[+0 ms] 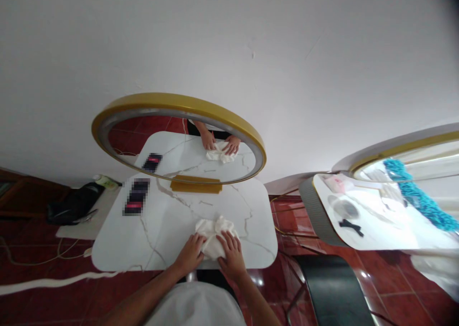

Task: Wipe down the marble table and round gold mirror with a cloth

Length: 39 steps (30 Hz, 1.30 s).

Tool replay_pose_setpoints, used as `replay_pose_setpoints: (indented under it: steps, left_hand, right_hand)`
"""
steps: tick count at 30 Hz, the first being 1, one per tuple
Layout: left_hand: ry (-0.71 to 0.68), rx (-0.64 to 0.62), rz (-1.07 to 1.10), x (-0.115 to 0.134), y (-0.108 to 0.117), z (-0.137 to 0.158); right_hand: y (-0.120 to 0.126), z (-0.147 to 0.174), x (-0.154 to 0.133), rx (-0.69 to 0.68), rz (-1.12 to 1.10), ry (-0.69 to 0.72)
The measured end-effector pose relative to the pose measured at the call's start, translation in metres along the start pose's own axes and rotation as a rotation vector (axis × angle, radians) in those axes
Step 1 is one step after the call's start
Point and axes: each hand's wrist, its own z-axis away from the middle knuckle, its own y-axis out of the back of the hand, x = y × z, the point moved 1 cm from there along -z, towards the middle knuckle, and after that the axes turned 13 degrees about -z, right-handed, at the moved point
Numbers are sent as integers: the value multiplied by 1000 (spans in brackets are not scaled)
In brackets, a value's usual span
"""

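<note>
A crumpled white cloth (215, 240) lies bunched on the white marble-patterned table (172, 240), close to its front edge. On the cloth's left side my left hand (191, 254) is closed, its fingers curled onto the fabric. My right hand (231, 254) grips the cloth from the right, fingers bent over its top with small gaps between them. Folds hide some of the fingertips. Both hands and the cloth also appear in the round gold-framed mirror (182, 146) behind the table.
A blurred-out dark item (136, 197) lies at the table's left. The mirror stands on a gold base (196, 184). At right are a black chair (333, 287) and a second white table (380, 230) with a black item (351, 227). A black bag (75, 204) sits at left.
</note>
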Motion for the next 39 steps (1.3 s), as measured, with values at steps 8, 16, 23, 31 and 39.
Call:
replay_pose_setpoints:
  steps: [8,16,23,31,39]
  left_hand:
    - [-148,-122,44,9,-7,9]
    - [-120,-33,43,21,11,-50]
    - [-190,139,70,39,25,-136]
    - [-159,225,65,52,27,-222]
    - [-112,199,-18,64,39,-229]
  right_hand:
    - [-6,36,13,-65,-9,-26]
    - [37,-10,31,55,61,-31]
    - [91,-68,74,207,123,-67]
    - [137,-132,111,287,143,-101]
    - [141,-122,119,284,97,-98]
